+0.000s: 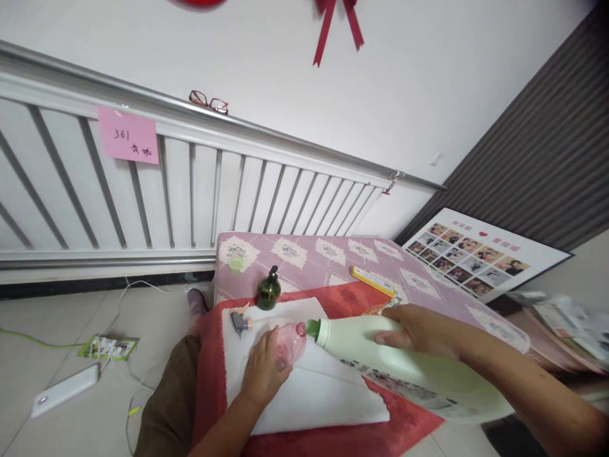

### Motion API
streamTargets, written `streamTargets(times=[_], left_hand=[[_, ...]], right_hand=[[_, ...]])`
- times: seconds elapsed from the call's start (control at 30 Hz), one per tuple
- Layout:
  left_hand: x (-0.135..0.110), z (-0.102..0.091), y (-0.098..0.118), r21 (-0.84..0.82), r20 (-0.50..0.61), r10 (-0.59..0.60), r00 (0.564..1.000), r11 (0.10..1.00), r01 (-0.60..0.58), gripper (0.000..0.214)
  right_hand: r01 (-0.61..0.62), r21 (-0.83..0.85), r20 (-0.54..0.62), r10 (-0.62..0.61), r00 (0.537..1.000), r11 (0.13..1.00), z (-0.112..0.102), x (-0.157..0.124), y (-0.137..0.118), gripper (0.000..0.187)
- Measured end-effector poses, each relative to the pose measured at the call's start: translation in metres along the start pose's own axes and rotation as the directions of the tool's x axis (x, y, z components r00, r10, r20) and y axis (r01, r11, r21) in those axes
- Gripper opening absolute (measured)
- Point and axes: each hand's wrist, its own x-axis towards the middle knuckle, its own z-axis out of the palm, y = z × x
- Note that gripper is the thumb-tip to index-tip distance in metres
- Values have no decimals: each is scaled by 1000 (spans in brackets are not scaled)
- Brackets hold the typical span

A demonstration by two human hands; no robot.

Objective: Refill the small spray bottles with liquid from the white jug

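My left hand [264,369] is wrapped round a clear pink spray bottle [291,340], its open neck turned to the right. My right hand [421,331] grips a large pale green detergent jug [451,374], tipped with its green spout [312,328] right at the bottle's neck. Whether liquid is flowing, I cannot tell. Left of the bottle, a grey and orange spray head [241,322] lies on a white cloth [328,400]. A dark green pump bottle [269,292] stands upright at the cloth's far edge. Farther back lies a light green cap [236,263].
The table has a purple patterned cover [328,263] and a red cloth [212,374]. A yellow-edged box [373,280] lies behind the jug. A white radiator [266,190] runs along the wall, glasses [209,102] on top. A power strip [107,347] and cables are on the floor.
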Motion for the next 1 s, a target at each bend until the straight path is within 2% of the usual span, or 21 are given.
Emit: streamTargets(times=[0.1, 0.17, 0.43, 1.0], left_hand=[[0, -1, 1, 4, -6, 6, 1000, 1000, -6, 82], [0, -2, 2, 6, -9, 5, 1000, 1000, -5, 82], [1, -3, 3, 7, 3, -5, 1000, 1000, 5, 82], [0, -5, 3, 12, 23, -14, 1000, 1000, 14, 83]], right_hand=[[11, -17, 96, -9, 995, 1000, -4, 1, -3, 37], [-11, -36, 109, 14, 994, 999, -6, 0, -6, 36], [-14, -32, 93, 17, 996, 999, -6, -1, -8, 37], [-31, -64, 138, 39, 990, 997, -6, 1, -6, 38]])
